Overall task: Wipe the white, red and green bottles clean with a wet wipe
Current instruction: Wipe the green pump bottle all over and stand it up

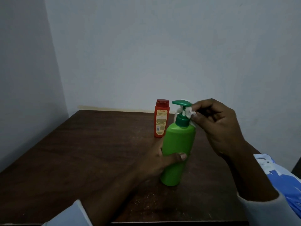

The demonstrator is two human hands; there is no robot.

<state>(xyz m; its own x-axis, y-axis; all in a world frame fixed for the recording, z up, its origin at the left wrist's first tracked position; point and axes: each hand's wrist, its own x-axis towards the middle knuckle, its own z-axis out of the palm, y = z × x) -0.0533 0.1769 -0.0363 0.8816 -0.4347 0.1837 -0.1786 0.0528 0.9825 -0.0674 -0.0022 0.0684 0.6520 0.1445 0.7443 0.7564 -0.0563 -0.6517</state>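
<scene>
Counting one green bottle [177,144], one red bottle [161,121], one wet wipe [189,112], one blue-and-white packet [285,180] and two hands. Of a white bottle, showing only a white sliver [175,115] behind the pump, just past the right fingertips and too hidden to be sure of.

Gripping the green bottle low on its body with the left hand [156,162], thumb [179,156] curling across the front, the other fingers wrapping round the far side mostly out of sight. Leaning slightly; whether the base is touching the table [81,152] cannot be told.

Pinching the wet wipe between thumb and fingertips of the right hand [218,126], bunching it against the pump's neck, right under the dark green pump head [181,103].

Standing upright beyond the left fingers, the red bottle, overlapping the green one in view; contact not to be told.

Running along the wall [162,46], the table's far edge, close behind the right fingertips. Slanting well away from the left fingers, the left edge, with a broad stretch of dark wood lying between. Passing under both forearms, the near edge. Lying at the right edge, beneath the right forearm, the packet.
</scene>
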